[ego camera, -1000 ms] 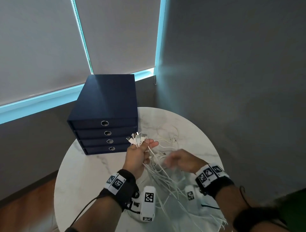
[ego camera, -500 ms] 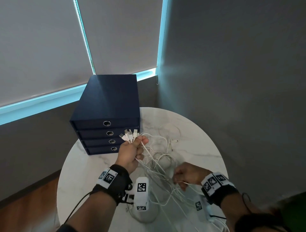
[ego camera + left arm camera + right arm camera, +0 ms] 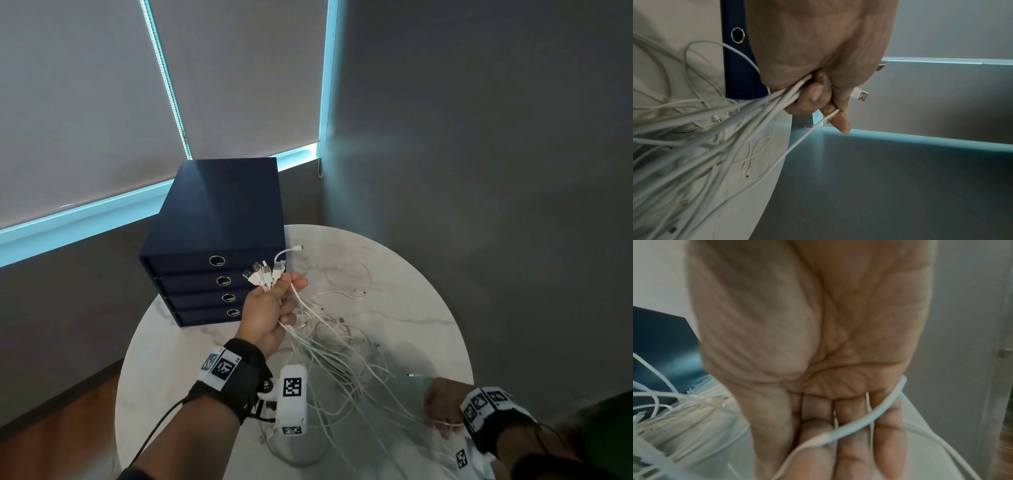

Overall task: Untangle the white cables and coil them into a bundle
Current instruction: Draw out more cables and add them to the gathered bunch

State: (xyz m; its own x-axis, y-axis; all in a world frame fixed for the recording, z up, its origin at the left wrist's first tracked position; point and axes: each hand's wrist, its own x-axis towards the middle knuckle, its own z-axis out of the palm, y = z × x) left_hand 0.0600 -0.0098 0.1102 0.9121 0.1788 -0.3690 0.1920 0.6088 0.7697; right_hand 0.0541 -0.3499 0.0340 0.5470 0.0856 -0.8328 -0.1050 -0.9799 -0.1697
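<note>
White cables [image 3: 329, 346]: smooth plastic sheathing with a slight sheen; the plug ends [image 3: 263, 274] carry bright metal tips in white plastic housings. Surface [image 3: 411, 308]: pale marble-look top with faint grey veining, smooth and mildly glossy. Drawer unit [image 3: 219, 209]: dark navy, matt, with a fine cloth-like or paper-covered finish; each drawer front has a shiny metal ring pull [image 3: 216, 260]. Wrist bands [image 3: 239, 380]: black matt fabric bearing white plastic blocks with printed black-and-white markers. Window blinds [image 3: 85, 102]: grey matt cloth. Floor [image 3: 68, 428]: reddish-brown wood, lightly polished.
</note>
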